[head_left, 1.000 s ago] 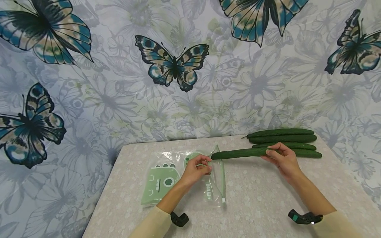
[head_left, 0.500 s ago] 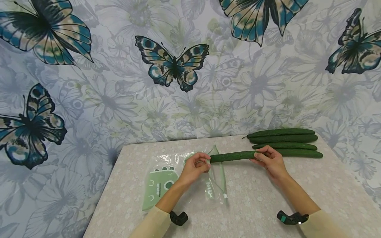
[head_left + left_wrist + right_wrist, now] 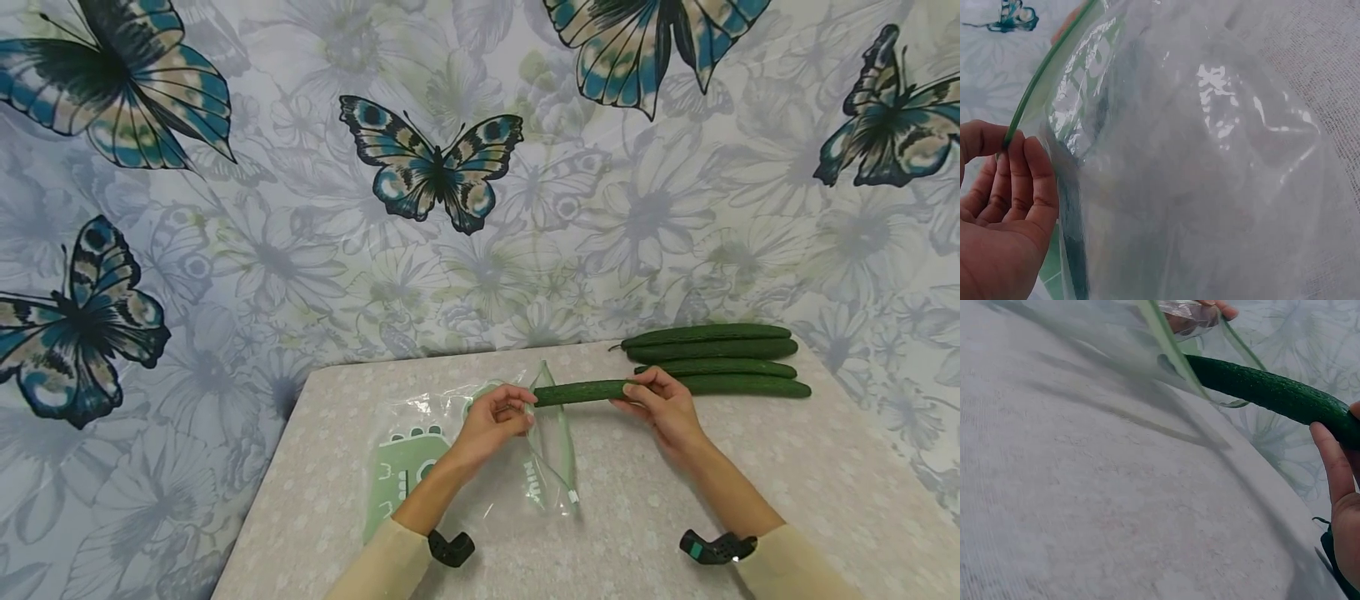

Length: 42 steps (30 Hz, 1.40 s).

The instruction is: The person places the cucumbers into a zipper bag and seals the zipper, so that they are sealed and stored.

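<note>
My left hand (image 3: 486, 427) pinches the green zip edge of a clear zip bag (image 3: 1210, 175) between thumb and fingers. The bag is printed with a pale green cartoon face, and its mouth gapes toward the right. A long dark green cucumber (image 3: 581, 392) points left, its front end inside the mouth between the two green strips (image 3: 1169, 347). Further back along it, my right hand (image 3: 666, 414) holds the cucumber with thumb and fingertips. In the right wrist view, a finger (image 3: 1333, 459) lies against its underside. The cucumber's tip is partly veiled by the bag film.
Several more cucumbers (image 3: 708, 335) lie side by side at the back right of the table (image 3: 630, 533). A white slider (image 3: 573, 497) sits at the near end of the bag's zip. Behind the table hangs a butterfly-print cloth (image 3: 442, 292).
My right hand has moved left with the cucumber, whose front end has gone into the bag's mouth. My left hand keeps its pinch on the bag's edge, nearly in place.
</note>
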Tool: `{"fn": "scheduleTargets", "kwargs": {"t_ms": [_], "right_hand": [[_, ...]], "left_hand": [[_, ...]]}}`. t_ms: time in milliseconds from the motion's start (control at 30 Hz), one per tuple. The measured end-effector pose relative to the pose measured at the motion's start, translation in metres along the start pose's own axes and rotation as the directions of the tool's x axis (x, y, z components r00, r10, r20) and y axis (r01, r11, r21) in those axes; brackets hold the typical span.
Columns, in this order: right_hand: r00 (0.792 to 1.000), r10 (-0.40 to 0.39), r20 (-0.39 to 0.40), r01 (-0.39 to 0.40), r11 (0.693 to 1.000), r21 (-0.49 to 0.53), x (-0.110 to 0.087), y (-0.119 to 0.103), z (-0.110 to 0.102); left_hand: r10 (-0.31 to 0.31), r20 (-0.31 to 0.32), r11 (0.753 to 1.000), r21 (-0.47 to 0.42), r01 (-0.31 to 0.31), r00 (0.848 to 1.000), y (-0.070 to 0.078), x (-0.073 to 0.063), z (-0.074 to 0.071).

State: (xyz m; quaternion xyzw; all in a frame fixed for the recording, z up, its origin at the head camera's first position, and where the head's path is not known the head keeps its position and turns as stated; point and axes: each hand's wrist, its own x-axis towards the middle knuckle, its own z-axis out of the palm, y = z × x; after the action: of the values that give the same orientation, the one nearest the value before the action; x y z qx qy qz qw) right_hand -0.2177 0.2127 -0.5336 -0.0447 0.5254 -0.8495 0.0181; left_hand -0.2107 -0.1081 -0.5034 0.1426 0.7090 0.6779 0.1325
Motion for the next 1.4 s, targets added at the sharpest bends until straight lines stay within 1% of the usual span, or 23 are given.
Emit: {"fn": "scheduleTargets", "kwargs": {"t_ms": [200,367,467,667,867,1067,1200,1400], "right_hand": [[1.000,-0.012,0.001,0.012,1.000,-0.018,0.002,0.008,0.008],[1.000,-0.008,0.004,0.008,1.000,-0.021,0.004,0.015,0.017],[1.000,-0.009,-0.003,0.008,1.000,-0.030,0.005,0.017,0.022],[1.000,-0.021,-0.017,0.020,0.997,-0.071,0.006,0.017,0.030],[1.000,-0.015,-0.017,0.013,0.996,-0.093,0.008,0.021,0.038],[1.000,-0.030,-0.003,0.029,0.994,-0.108,0.007,0.026,0.048],[0.999,-0.027,-0.024,0.024,0.992,-0.124,0.007,0.028,0.052],[0.999,-0.031,-0.016,0.029,0.990,-0.137,0.005,0.033,0.058]], "left_hand": [[0.008,0.024,1.000,-0.014,-0.007,1.000,0.004,0.000,0.000],[0.011,0.035,1.000,-0.018,-0.011,0.999,0.003,0.000,-0.001],[0.016,0.039,1.000,-0.015,-0.015,0.999,0.004,0.001,-0.003],[0.025,0.078,1.000,-0.004,-0.024,0.997,0.007,0.002,-0.006],[0.043,0.128,0.999,0.014,-0.045,0.991,0.010,0.002,-0.002],[0.043,0.133,0.999,0.021,-0.046,0.990,0.011,0.003,0.002],[0.035,0.136,0.999,0.020,-0.038,0.990,0.012,0.002,0.001],[0.034,0.175,0.999,0.018,-0.038,0.984,0.015,0.002,0.003]]}}
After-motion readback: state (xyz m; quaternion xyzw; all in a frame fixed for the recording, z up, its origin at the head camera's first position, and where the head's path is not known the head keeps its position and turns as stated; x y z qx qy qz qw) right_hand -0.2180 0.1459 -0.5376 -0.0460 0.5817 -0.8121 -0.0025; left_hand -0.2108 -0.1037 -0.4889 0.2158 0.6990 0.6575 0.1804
